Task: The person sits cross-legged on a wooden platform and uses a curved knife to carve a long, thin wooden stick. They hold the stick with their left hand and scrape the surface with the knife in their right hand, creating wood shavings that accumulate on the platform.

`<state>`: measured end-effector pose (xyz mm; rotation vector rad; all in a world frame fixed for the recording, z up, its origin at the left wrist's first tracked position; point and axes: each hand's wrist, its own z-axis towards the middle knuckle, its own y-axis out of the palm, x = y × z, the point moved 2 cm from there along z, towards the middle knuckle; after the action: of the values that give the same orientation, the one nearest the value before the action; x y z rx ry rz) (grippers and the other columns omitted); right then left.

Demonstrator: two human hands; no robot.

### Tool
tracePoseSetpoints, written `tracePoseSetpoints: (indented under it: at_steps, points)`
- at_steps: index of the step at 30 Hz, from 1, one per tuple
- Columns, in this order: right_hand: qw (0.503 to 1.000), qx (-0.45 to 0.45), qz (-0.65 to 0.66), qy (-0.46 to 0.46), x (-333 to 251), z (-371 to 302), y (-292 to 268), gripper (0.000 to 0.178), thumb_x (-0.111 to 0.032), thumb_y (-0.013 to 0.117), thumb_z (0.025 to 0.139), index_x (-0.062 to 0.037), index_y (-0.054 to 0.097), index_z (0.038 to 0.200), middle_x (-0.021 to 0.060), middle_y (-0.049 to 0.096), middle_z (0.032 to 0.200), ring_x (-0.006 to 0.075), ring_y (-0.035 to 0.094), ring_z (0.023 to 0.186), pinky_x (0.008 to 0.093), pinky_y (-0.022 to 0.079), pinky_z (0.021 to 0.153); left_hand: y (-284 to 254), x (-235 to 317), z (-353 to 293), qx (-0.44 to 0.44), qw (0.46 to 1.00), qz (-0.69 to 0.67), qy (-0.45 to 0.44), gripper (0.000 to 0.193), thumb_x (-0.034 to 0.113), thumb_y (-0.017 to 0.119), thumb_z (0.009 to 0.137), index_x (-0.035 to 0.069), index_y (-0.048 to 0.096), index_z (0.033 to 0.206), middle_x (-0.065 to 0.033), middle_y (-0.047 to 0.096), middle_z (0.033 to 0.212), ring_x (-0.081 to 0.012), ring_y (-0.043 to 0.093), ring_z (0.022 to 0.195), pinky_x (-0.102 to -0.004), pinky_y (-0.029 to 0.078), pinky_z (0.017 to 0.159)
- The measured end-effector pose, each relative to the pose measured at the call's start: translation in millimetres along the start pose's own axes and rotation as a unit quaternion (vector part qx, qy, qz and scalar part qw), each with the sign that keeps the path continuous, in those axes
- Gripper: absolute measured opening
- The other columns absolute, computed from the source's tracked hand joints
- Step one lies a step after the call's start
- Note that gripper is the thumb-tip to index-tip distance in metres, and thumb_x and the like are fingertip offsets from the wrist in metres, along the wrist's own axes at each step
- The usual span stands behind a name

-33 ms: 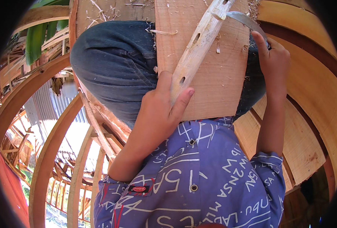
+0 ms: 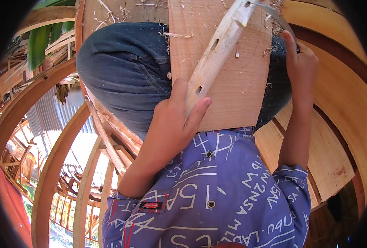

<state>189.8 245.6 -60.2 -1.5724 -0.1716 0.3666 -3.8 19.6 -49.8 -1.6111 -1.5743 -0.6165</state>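
My left hand point(image 2: 173, 107) grips the near end of a pale wooden stick point(image 2: 216, 51) with oval slots cut along it. The stick slants up and away to the right, over a flat plank point(image 2: 233, 95) lying across my lap. A raised curl of wood stands on its upper part. Farther right, my right hand point(image 2: 301, 60) is closed round a knife with a curved metal blade point(image 2: 276, 17), its thumb laid along the back. The handle is mostly hidden in the fist. The blade's tip reaches close to the stick's far end; whether it touches, I cannot tell.
Thin wood shavings point(image 2: 178, 35) lie on the plank and around it. My bent knee in dark jeans point(image 2: 121, 70) is left of the plank. Curved timber ribs point(image 2: 57, 165) rise on the left, with corrugated metal point(image 2: 47, 115) beyond. Broad boards point(image 2: 324, 149) line the right side.
The knife and my right hand have shifted slightly up and right, and the blade has come off the wood curl. The stick has turned a little; my left hand keeps its hold.
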Motion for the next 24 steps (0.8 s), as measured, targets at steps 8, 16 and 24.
tracePoseSetpoints:
  at_steps: [8,16,24]
  points:
    - [0.995,-0.058,0.069,-0.046,-22,-41,-24,0.062,-0.058,0.056,0.086,0.0009,0.06,0.067,0.0165,0.056,0.057,0.0317,0.052,0.051,0.036,0.042,0.05,3,-2,0,0.015,0.999,-0.029,-0.013,0.036,0.029,0.058,0.092,-0.001,0.041,0.1,-0.0287,0.057,0.067,-0.0465,0.061,0.066,-0.0466,0.046,0.055]
    - [0.998,-0.007,0.006,-0.06,-17,-2,13,0.061,-0.059,0.055,0.085,-0.0031,0.057,0.06,0.0158,0.055,0.055,0.0341,0.058,0.053,0.0405,0.045,0.049,9,-3,-4,-0.001,1.0,0.0,-0.007,0.033,0.028,0.057,0.092,-0.002,0.043,0.098,-0.0295,0.057,0.068,-0.0478,0.06,0.067,-0.0473,0.046,0.056]
    - [0.991,-0.055,0.048,-0.11,-44,-30,-2,0.061,-0.059,0.056,0.084,-0.003,0.057,0.059,0.0149,0.056,0.054,0.0337,0.059,0.053,0.0402,0.046,0.048,5,1,-2,0.016,1.0,-0.014,-0.008,0.034,0.028,0.056,0.093,-0.002,0.044,0.1,-0.0276,0.058,0.07,-0.0436,0.062,0.067,-0.0434,0.046,0.058]
